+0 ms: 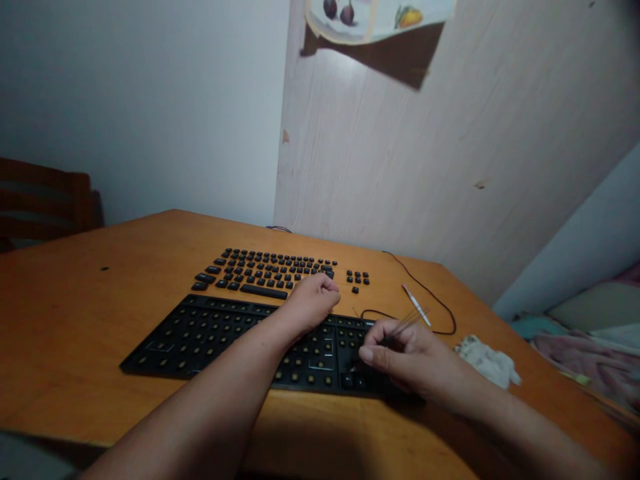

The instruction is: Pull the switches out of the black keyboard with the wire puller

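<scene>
A black keyboard base (200, 337) with its keycaps off lies on the orange wooden table (100, 300). The removed keycaps (260, 270) are laid out in rows just behind it, with a small group of keycaps (358, 277) to their right. My left hand (311, 301) is curled into a loose fist, resting on the keyboard's far edge beside the keycaps. My right hand (400, 357) hovers over the keyboard's right end, fingers pinched on a thin, motion-blurred tool (406, 321) whose kind I cannot make out.
A white pen-like stick (417, 305) and the keyboard's black cable (425, 293) lie at the right rear. A crumpled white cloth (487, 360) sits near the table's right edge. A wooden chair (45, 200) stands at the far left; bedding (585, 333) shows at right.
</scene>
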Demonstrator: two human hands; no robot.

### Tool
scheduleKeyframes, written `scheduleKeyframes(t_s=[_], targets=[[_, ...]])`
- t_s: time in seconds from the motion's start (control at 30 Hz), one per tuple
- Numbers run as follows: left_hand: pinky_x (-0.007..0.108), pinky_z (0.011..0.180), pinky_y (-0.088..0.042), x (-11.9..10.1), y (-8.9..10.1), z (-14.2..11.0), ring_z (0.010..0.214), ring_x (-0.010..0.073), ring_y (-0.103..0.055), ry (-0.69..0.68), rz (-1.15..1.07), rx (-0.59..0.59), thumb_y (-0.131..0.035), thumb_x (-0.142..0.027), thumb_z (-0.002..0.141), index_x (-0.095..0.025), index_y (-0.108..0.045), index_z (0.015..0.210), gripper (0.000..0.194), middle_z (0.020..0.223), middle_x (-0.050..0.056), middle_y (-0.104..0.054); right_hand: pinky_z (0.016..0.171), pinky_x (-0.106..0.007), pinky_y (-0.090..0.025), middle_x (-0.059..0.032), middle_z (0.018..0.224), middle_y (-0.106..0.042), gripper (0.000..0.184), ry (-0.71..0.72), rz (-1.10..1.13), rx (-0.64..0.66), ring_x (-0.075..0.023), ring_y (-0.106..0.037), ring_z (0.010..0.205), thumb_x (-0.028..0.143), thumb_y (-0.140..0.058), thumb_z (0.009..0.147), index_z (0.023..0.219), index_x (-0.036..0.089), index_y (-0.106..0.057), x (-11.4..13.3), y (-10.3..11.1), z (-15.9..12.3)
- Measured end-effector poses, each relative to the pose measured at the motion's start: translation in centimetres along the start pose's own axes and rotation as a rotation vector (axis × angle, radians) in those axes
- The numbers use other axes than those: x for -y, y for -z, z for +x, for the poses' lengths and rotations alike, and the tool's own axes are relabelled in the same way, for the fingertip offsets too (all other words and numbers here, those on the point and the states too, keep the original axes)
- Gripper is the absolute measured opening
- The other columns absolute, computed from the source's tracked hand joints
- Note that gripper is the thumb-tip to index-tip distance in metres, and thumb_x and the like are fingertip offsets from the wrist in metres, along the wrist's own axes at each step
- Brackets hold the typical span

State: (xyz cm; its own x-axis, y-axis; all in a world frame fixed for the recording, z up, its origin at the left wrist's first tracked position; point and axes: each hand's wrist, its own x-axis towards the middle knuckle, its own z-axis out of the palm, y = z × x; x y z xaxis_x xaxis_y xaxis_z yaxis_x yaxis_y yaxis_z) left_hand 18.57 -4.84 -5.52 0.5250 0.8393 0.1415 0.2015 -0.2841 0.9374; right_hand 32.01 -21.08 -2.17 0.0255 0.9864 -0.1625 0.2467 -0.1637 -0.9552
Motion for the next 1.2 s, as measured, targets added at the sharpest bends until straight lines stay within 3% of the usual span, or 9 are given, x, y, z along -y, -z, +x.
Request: scheduleKeyframes(t_s=[0.13,0.5,0.77,1.2], targets=[[0.023,0.058,-0.039,0.3,-0.1,0.1,0.068,0.0142,-0.057,-0.009,0.035,0.007,-0.059,-0.025,0.071,-0.016,-0.063,0.085,0.017,0.075,0.002,-0.064,0.049,-0.021,-0.028,0.0046,0.062,-0.049,0.028,0.081,0.003,-0.028,-0.0077,-0.038,0.052,0.044,-0.066,0.083,0.083,0.018,-0.056,-1.0,-1.0,-0.1],[0.021,0.054,-0.034,0.2,-0.3,0.1,0.061,0.0121,-0.053,-0.011,0.095,0.009,-0.057,-0.020,0.071,-0.017,-0.062,0.081,0.012,0.067,0.000,-0.060,0.058,-0.023,-0.038,0.0023,0.067,-0.055,0.011,0.193,-0.368,-0.065,-0.0121,-0.049,0.062,0.023,-0.054,0.087,0.077,0.020,-0.056,-0.7,-3.3,-0.7],[0.021,0.052,-0.031,-0.4,-0.4,-0.3,0.059,0.0107,-0.048,-0.025,0.124,0.006,-0.057,-0.016,0.069,-0.016,-0.063,0.078,0.010,0.064,-0.002,-0.055,0.068,-0.024,-0.042,0.0004,0.075,-0.060,0.010,0.247,-0.335,-0.040,-0.0144,-0.056,0.072,0.020,-0.051,0.088,0.078,0.020,-0.055,-0.6,-4.1,0.0],[0.022,0.054,-0.032,-0.5,-0.6,-0.4,0.064,0.0124,-0.052,-0.010,0.141,0.037,-0.057,-0.017,0.069,-0.016,-0.065,0.082,0.015,0.070,0.001,-0.062,0.054,-0.022,-0.034,0.0040,0.063,-0.048,0.020,0.204,-0.218,-0.199,-0.0110,-0.043,0.057,0.032,-0.055,0.089,0.075,0.020,-0.048,-3.4,-4.4,0.1]])
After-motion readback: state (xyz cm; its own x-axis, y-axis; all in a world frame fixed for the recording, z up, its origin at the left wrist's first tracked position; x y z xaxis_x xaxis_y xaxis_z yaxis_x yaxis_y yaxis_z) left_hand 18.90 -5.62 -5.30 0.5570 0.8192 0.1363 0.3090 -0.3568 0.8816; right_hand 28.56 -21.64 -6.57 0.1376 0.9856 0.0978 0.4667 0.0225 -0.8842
